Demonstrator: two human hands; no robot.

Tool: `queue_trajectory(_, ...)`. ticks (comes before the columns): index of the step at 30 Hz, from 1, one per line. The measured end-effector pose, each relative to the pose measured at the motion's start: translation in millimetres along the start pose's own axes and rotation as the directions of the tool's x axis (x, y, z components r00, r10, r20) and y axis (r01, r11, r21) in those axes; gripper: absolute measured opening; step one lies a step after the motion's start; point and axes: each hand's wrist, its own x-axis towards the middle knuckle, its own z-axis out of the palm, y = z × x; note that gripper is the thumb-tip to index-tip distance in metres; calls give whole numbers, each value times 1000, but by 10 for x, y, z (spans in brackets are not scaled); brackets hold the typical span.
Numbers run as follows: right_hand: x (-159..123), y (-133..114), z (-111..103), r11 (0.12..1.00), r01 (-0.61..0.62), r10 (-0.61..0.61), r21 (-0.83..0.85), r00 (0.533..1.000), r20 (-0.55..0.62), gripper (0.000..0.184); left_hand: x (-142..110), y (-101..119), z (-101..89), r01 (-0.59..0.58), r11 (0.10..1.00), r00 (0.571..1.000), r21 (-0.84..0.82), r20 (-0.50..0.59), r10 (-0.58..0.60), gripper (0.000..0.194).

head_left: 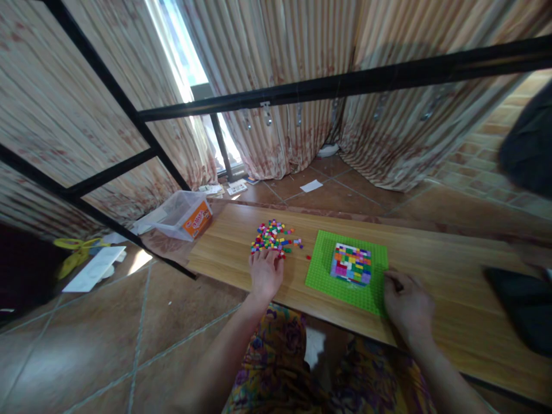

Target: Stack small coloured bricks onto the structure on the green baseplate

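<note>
My left hand [266,270] is at the near edge of a loose pile of small coloured toy bricks [271,233]. Its fingers are bent down among them, and red bricks show by the fingertips; what lies between the fingers is too small to tell. My right hand [409,302] is curled closed at the right edge of a green studded baseplate [321,267], fingertips against that edge. On the baseplate stands a block built of many-coloured bricks [351,264], roughly square from above. A single red brick [308,257] lies between pile and baseplate.
Everything rests on a long, low wooden table [457,259]. A clear plastic tub [179,215] with an orange label stands beyond its left end. A dark flat object [521,307] lies at the right. Black metal bars [302,89] cross in front of the curtains.
</note>
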Motion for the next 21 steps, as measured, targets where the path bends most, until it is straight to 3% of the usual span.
queue_trajectory(8, -3, -21, -19, 1000, -7, 7, -12, 1000, 10, 33, 112, 179, 108, 50, 990, 999, 129, -16, -48, 22)
queue_trajectory(21, -2, -60, -37, 999, -15, 15, 41, 1000, -6, 32, 198, 309, 148, 122, 982, 993, 143, -17, -121, 14)
